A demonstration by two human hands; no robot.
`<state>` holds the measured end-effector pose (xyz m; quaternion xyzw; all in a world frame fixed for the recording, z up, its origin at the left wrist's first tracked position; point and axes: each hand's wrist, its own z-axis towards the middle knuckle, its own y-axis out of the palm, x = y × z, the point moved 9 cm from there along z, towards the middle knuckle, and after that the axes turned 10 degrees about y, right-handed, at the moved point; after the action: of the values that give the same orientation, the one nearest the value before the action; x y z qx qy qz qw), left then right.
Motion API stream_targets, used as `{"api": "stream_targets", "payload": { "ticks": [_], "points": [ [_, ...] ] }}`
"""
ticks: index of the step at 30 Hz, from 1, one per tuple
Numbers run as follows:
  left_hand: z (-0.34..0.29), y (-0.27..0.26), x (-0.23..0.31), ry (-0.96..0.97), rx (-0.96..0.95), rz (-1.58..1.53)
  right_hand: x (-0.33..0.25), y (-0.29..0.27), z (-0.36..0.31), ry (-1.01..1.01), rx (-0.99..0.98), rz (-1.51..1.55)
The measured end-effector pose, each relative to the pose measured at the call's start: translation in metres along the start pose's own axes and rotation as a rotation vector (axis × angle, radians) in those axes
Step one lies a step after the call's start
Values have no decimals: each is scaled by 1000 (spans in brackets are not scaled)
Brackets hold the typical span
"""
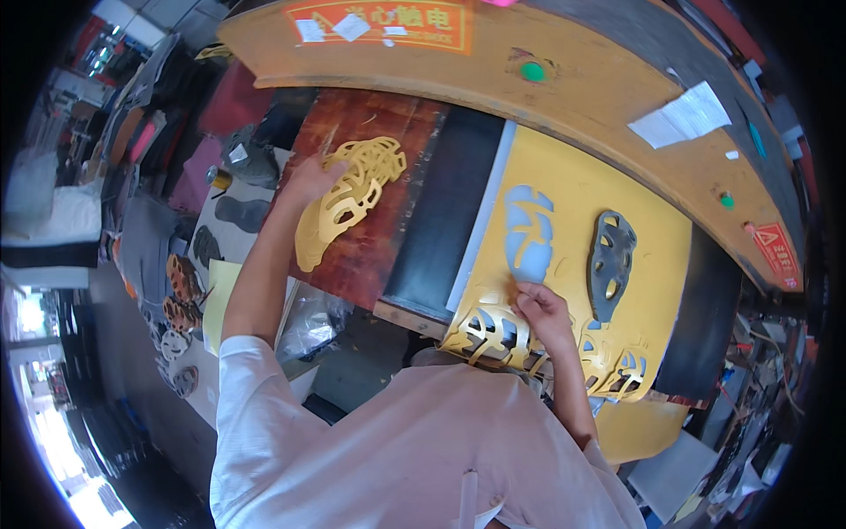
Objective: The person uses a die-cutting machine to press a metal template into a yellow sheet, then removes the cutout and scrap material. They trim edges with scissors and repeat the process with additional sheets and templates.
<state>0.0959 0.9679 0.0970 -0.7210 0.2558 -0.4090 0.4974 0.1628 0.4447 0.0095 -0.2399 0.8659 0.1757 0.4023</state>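
Several yellow cutouts (339,220) are stacked near the table (348,270)'s left edge, touched by the left hand (315,179), grip unclear; the right hand (539,310) is pinched beside an opening (531,251); the yellow sheet (659,256)'s far side is uncut.

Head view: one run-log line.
left hand: touching yellow openwork pieces; right hand: at yellow sheet; dark-grey sole-shaped piece: on sheet

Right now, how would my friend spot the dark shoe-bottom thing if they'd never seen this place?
Find the long orange-brown machine beam, then the big yellow sheet below it in the picture. On that sheet, up and right of the person's right hand, lies a dark grey sole-shaped piece with openings. The sole shape to its left is pale blue; this one is dark.
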Motion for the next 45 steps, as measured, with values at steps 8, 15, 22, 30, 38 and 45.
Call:
{"api": "stream_targets", "payload": {
  "ticks": [8, 15, 22, 30, 38, 45],
  "points": [
    [-113, 92, 162, 436, 273, -510, -84, -188, -81, -354, 967, -797],
    [-146, 208, 378, 857, 125, -139, -91, -147, -2, -406, 851, -1061],
    [-245, 266, 462, 1092, -712, -265, -90, -220, -50, -447, 634, -451],
    [7, 249, 456, 835, 420, 69, -24, -318, -217, -328, 823, -35],
    [-237, 351, 677, 1293, -450, -625, 44, -333, -308, -191, 969, 263],
    [-257, 269, 547, 1126, -230, -273, 14, -332, -286, -292, 796, 251]
  ]
}}
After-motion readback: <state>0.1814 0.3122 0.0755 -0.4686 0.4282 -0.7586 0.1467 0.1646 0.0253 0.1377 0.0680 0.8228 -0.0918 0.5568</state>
